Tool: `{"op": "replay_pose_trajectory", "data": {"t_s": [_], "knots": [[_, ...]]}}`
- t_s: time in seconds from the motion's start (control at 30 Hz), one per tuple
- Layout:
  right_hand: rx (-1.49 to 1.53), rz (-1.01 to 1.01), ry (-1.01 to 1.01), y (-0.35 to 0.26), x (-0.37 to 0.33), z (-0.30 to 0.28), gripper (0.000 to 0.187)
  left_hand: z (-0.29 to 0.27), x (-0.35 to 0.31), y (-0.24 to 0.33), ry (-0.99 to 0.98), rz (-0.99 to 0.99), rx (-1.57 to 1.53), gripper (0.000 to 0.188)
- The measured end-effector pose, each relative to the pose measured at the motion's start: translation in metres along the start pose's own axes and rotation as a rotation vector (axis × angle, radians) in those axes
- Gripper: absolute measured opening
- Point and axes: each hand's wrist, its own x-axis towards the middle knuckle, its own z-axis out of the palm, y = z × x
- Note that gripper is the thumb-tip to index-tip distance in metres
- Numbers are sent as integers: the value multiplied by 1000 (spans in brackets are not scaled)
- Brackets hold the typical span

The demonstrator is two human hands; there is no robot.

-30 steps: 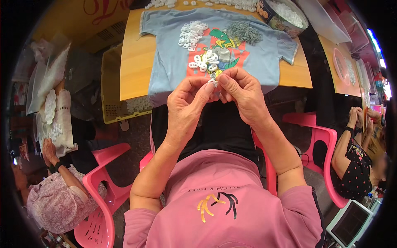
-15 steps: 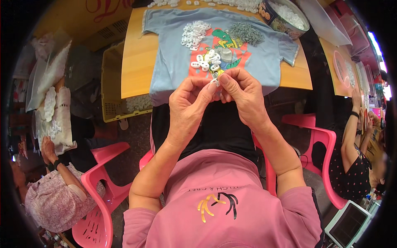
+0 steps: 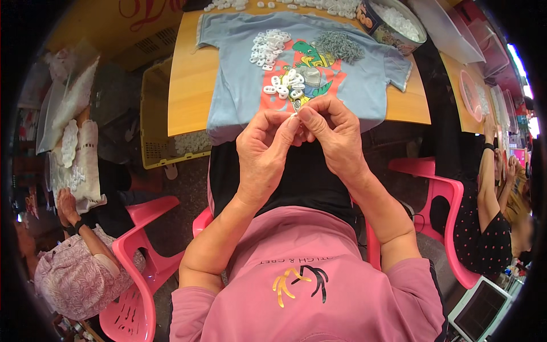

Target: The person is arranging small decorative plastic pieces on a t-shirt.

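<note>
Fingers (image 3: 307,116) have drawn together around a white piece (image 3: 294,114).

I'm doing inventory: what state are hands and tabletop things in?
Left hand: fingers pinching small white plastic piece
Right hand: fingers pinching same piece
Blue fabric T-shirt: spread, hem overhanging
White oval plastic links: loose, piled
Grey metallic pieces: heaped
Round multicoloured tin: open, holding white pieces

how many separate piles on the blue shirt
3: white pieces at its upper left, grey pieces at its upper right, and a smaller white pile lower centre. Anything beneath them is hidden.
</note>
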Motion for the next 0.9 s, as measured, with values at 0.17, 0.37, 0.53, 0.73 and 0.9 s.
{"op": "replay_pose_trajectory", "data": {"t_s": [0.17,0.37,0.53,0.73,0.9], "knots": [[66,-27,49,13,2,5,14,1,3,-6,74,4,4,12],[68,103,2,6,7,-6,15,-6,10,-6,-25,-89,-53,13],[-9,146,-191,-16,9,-21,22,-12,11,-2,-67,-146,-156,13],[-339,-23,-248,-32,17,-30,22,-13,8,5,-87,-211,-204,15],[-848,-573,-400,-44,29,-34,16,-13,6,9,-116,-214,-197,16]]}}
